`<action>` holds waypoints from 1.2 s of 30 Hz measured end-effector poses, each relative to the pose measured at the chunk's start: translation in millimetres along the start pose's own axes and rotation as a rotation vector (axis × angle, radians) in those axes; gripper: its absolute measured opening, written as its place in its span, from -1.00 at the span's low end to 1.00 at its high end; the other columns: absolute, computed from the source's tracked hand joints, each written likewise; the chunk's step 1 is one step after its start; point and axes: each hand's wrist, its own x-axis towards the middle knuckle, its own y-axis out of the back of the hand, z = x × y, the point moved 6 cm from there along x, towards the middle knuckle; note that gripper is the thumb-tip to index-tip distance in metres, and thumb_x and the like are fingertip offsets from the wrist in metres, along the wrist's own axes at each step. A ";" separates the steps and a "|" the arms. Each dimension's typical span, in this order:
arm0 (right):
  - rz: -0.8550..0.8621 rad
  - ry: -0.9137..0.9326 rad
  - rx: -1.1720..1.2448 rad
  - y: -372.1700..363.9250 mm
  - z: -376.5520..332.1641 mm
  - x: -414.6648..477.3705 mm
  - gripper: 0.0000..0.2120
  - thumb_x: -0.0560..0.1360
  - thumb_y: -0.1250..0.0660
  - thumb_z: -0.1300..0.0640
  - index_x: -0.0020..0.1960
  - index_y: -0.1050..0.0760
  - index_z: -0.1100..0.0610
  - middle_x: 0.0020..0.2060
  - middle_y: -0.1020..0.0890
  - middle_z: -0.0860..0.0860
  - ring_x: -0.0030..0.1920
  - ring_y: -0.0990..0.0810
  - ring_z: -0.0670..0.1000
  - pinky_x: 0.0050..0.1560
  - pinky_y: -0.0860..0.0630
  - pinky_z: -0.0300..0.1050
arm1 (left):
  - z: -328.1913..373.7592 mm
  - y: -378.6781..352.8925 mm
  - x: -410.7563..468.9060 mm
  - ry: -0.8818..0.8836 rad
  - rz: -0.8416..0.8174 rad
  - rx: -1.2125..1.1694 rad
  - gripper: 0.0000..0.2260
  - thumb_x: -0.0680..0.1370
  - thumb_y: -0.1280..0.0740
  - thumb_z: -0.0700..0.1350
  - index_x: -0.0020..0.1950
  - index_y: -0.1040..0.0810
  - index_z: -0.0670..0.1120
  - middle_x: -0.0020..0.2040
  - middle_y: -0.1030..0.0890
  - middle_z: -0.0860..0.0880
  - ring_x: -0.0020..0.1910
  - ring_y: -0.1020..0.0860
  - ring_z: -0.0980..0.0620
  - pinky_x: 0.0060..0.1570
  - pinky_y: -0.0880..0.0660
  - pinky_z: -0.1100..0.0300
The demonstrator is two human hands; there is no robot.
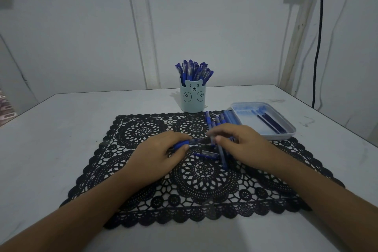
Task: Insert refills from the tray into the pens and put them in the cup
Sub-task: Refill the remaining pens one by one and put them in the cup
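A pale bench (61,129) carries a black lace mat (204,180). At the mat's far right corner sits a shallow tray (283,136) with a few dark refills (270,122). A bear-faced cup (192,98) stands at the far edge, packed with blue pens (194,69). Over the mat's middle, the left hand (161,153) grips a pen (196,141) by its blue end, and the right hand (243,141) pinches its other end. Loose pens (218,118) lie between cup and right hand, and a pen cap (206,154) lies just nearer.
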 end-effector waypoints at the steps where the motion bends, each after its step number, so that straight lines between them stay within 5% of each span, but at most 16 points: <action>1: -0.010 0.023 -0.044 -0.3 -2.6 -1.2 -0.79 0.53 -0.22 0.15 0.04 -0.53 -0.11 -0.13 -0.51 -0.33 -0.07 -0.46 -0.35 -0.07 -0.33 -0.48 | -0.4 0.3 0.0 0.010 0.002 -0.007 -0.66 0.49 -0.11 0.15 0.14 -0.53 0.09 -0.12 -0.54 0.25 -0.13 -0.48 0.30 -0.18 -0.38 0.46; 3: -0.069 0.103 -0.178 -5.1 -9.2 -3.7 -0.84 0.51 -0.25 0.12 0.02 -0.57 -0.04 -0.19 -0.47 -0.28 -0.13 -0.45 -0.29 -0.11 -0.32 -0.47 | -0.7 0.8 -0.2 0.021 0.008 -0.019 -0.64 0.48 -0.10 0.15 0.14 -0.54 0.07 -0.09 -0.56 0.23 -0.11 -0.48 0.30 -0.16 -0.40 0.45; 8: -0.179 0.166 -0.390 -23.7 -12.8 -5.8 -0.79 0.47 -0.28 -0.08 0.07 -0.53 -0.06 -0.10 -0.47 -0.14 -0.01 -0.40 -0.13 0.07 -0.38 -0.10 | -0.3 1.2 -0.4 0.018 0.010 -0.021 -0.64 0.49 -0.12 0.14 0.14 -0.54 0.04 -0.08 -0.56 0.22 -0.11 -0.46 0.36 -0.13 -0.36 0.50; 13: -0.015 0.025 -0.046 -10.1 -8.2 -3.3 -0.94 0.46 -0.35 0.12 -0.13 -0.53 -0.04 -0.24 -0.59 -0.13 -0.24 -0.52 -0.22 -0.23 -0.40 -0.45 | -1.4 0.8 -0.2 0.022 0.017 -0.031 -0.65 0.48 -0.12 0.14 0.14 -0.54 0.05 -0.07 -0.58 0.20 -0.11 -0.50 0.27 -0.13 -0.45 0.37; 18: 0.160 -0.089 0.324 5.1 2.0 -1.2 -0.92 0.45 -0.36 0.21 -0.15 -0.56 0.03 -0.31 -0.63 -0.07 -0.39 -0.53 -0.26 -0.29 -0.45 -0.42 | -1.3 0.7 0.2 0.027 0.010 -0.030 -0.64 0.48 -0.11 0.16 0.15 -0.53 0.08 -0.07 -0.57 0.21 -0.10 -0.50 0.26 -0.14 -0.45 0.38; 36: 0.053 0.023 0.151 -15.4 -13.4 -1.7 -0.87 0.44 -0.38 0.22 -0.10 -0.55 0.01 -0.34 -0.54 -0.16 -0.34 -0.48 -0.33 -0.29 -0.36 -0.49 | 9.8 -3.9 0.0 -0.116 -0.032 0.028 -0.72 0.53 -0.16 0.06 0.10 -0.56 0.00 -0.21 -0.52 0.14 -0.27 -0.45 0.22 -0.27 -0.39 0.36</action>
